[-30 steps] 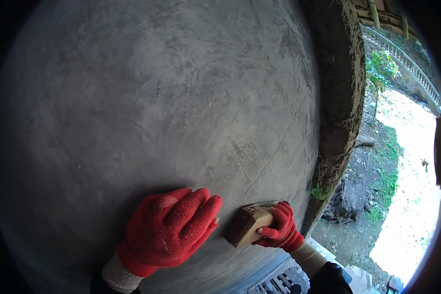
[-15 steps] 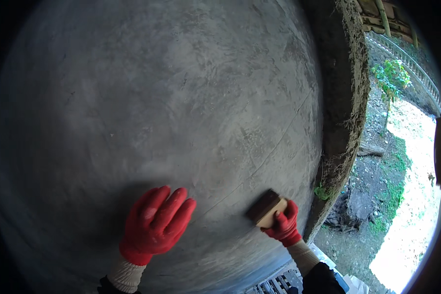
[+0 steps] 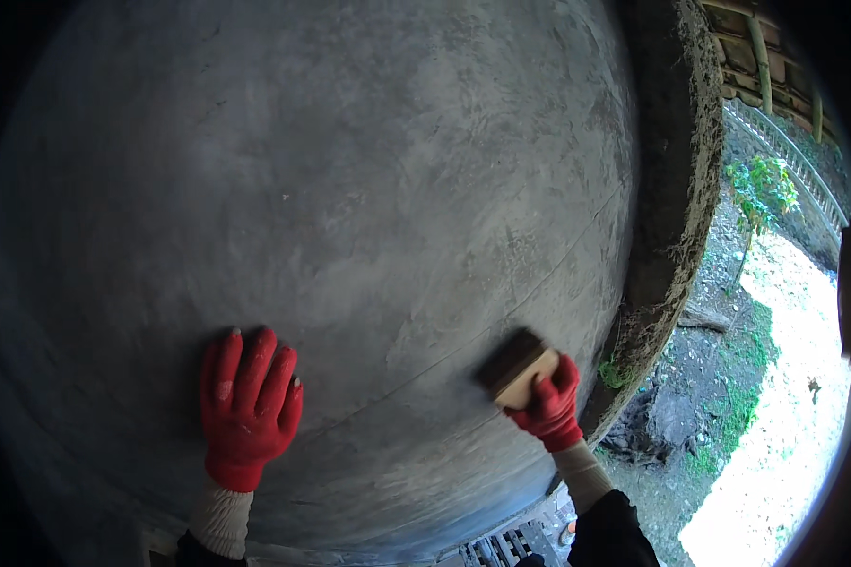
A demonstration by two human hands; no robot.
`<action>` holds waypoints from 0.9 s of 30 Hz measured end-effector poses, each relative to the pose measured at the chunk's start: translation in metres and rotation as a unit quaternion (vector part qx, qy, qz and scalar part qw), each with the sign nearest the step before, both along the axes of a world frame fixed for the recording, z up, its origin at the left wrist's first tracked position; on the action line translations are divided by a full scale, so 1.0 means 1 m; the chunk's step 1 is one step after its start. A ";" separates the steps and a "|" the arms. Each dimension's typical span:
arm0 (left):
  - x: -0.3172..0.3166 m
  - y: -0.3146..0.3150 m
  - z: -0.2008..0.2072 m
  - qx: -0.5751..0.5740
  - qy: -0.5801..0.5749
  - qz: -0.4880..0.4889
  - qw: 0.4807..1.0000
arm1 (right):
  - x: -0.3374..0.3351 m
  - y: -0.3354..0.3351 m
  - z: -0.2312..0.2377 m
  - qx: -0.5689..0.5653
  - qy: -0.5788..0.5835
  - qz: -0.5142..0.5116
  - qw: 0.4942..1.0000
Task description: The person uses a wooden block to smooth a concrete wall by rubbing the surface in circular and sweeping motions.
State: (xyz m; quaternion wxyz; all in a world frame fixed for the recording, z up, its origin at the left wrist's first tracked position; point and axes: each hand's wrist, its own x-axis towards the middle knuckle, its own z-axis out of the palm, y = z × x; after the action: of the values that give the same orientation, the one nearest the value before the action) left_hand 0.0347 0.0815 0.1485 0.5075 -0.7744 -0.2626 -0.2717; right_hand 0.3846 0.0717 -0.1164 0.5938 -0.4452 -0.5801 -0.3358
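My right hand [image 3: 547, 408], in a red coated glove with a pale knitted cuff, grips a wooden block brush [image 3: 528, 380] by its light-coloured back. The brush's thick dark side is turned toward a grey plastered wall [image 3: 369, 217] and looks blurred; whether it touches the wall I cannot tell. In a matching glove, my left hand [image 3: 250, 402] has its fingers stretched out and spread over the wall, holding nothing. Its fingertips appear to rest against the plaster. Between the hands, a thin line runs slantwise up the wall to the right.
A rough, crumbly wall edge [image 3: 695, 189] borders the plaster on the right. Beyond it lie sunlit ground [image 3: 775, 397], a small tree [image 3: 758, 189] and a pale railing [image 3: 794, 156]. Roof tiles on poles [image 3: 764, 57] show overhead. A slatted pallet-like surface [image 3: 506, 550] lies below.
My left hand has moved left and slightly up, coming to lie flat at the wall. My right hand, with the brush, has risen a little. The view has shifted slightly.
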 end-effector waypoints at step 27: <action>0.006 0.002 -0.004 0.013 -0.010 -0.054 0.998 | -0.054 -0.012 0.106 0.011 -0.145 0.046 0.988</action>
State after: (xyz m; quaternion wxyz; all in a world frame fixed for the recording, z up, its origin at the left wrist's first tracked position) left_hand 0.0403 0.0831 0.1443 0.4996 -0.7779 -0.2221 -0.3097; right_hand 0.3308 0.0597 -0.0109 0.5227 -0.3580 -0.6764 -0.3757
